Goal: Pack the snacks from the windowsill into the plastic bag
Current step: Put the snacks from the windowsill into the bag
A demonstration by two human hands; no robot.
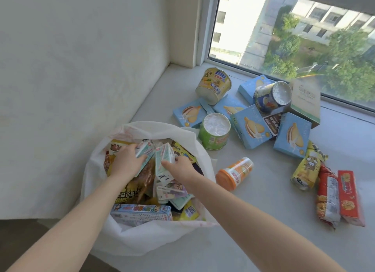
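Note:
A white plastic bag (142, 235) stands open at the windowsill's left end, filled with several snack packs. Both my hands are inside its mouth. My left hand (126, 161) holds a pale green drink carton (144, 149). My right hand (181, 167) grips a second pale green carton (164, 160) beside it. On the sill to the right lie several blue biscuit boxes (250, 126), a green tub (215, 134), a yellow tub (214, 85), a blue tub (272, 97) and an orange bottle (235, 173) on its side.
A yellow wrapped pack (307, 166), a red-and-white packet (327, 198) and a red box (350, 198) lie at the right. A beige and green box (306, 102) leans by the window (294, 38). A white wall (81, 68) rises left of the sill (253, 221).

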